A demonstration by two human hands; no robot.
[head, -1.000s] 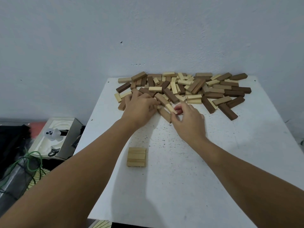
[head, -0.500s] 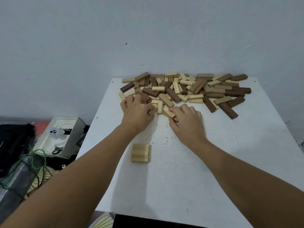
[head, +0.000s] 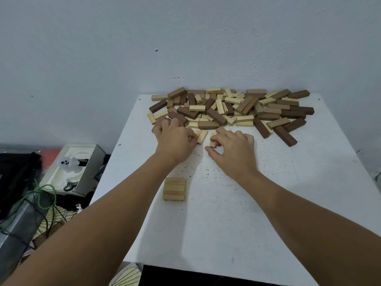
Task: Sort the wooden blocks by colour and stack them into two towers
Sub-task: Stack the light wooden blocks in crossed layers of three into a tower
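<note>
A heap of light and dark wooden blocks (head: 233,109) lies at the far end of the white table (head: 237,213), against the wall. Three light blocks lie side by side as a flat layer (head: 174,189) near the table's middle. My left hand (head: 175,141) sits at the heap's near edge with curled fingers on a light block (head: 201,136). My right hand (head: 233,149) pinches another light block (head: 213,140) between thumb and fingers, just in front of the heap.
The wall stands directly behind the heap. Left of the table, lower down, are an open box (head: 71,170) with a small white figure (head: 69,163), green cable (head: 44,200) and dark bags. The table's near edge is at the bottom.
Both hands have drawn back from the heap toward me, each pulling a light block out of its near edge. The flat layer of light blocks has not moved.
</note>
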